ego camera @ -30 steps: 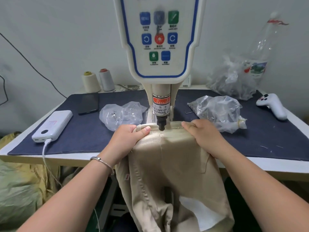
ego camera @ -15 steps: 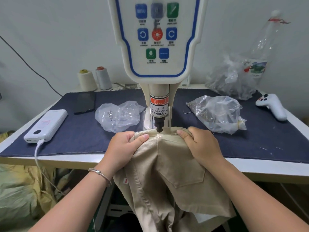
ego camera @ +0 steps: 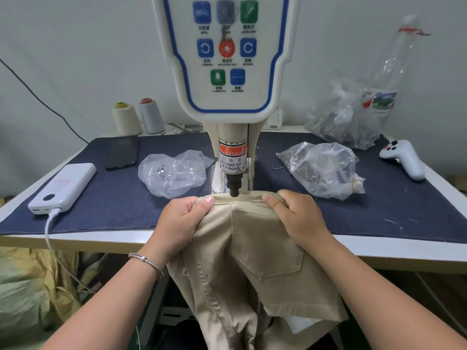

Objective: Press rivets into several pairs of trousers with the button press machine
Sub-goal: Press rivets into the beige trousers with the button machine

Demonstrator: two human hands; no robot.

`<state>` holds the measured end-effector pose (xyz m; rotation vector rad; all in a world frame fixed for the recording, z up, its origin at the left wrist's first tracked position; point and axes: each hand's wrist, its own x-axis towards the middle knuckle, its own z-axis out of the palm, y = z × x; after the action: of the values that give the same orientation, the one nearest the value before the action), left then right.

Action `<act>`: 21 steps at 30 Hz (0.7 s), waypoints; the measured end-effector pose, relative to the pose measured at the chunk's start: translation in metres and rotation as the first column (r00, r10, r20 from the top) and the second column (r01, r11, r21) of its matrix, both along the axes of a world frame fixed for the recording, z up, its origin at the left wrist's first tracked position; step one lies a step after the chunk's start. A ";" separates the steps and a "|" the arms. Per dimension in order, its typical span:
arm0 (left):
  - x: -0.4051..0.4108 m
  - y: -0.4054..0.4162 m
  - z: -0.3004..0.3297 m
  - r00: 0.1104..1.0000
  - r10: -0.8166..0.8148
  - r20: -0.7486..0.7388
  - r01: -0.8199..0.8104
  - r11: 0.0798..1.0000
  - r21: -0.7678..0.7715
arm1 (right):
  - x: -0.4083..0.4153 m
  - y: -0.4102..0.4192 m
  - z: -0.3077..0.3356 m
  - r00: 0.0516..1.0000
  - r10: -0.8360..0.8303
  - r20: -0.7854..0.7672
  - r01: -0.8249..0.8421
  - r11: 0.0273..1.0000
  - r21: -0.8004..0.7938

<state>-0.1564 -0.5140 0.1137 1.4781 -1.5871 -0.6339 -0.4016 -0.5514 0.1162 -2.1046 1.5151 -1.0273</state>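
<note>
— Beige twill trousers?
— Draped over the near edge of the white table, waistband pushed under the black punch tip of the cream button press machine.
— Left hand?
— Just left of the punch, fingers curled, thumb on top, gripping the waistband.
— Right hand?
— Just right of the punch, pinching the waistband the same way, above the back pocket.
— Anything else?
— Clear plastic bags either side of the press; white power bank far left of it.
</note>
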 end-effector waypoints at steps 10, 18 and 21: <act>-0.007 -0.008 0.003 0.994 0.086 0.066 -0.092 0.992 0.084 | 0.004 0.001 -0.005 0.971 -0.141 -0.195 0.128 0.989 -0.080; -0.006 -0.008 0.006 0.993 0.097 0.062 -0.102 0.990 0.093 | 0.005 0.000 -0.005 0.960 -0.132 -0.246 0.118 0.991 -0.071; -0.006 -0.009 0.006 0.992 0.110 0.060 -0.116 0.988 0.104 | 0.006 0.002 -0.003 0.951 -0.132 -0.280 0.119 0.991 -0.064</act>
<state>-0.1625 -0.5227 0.1198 1.6650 -1.5179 -0.6272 -0.3953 -0.5499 0.1129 -2.2927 1.7959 -0.8342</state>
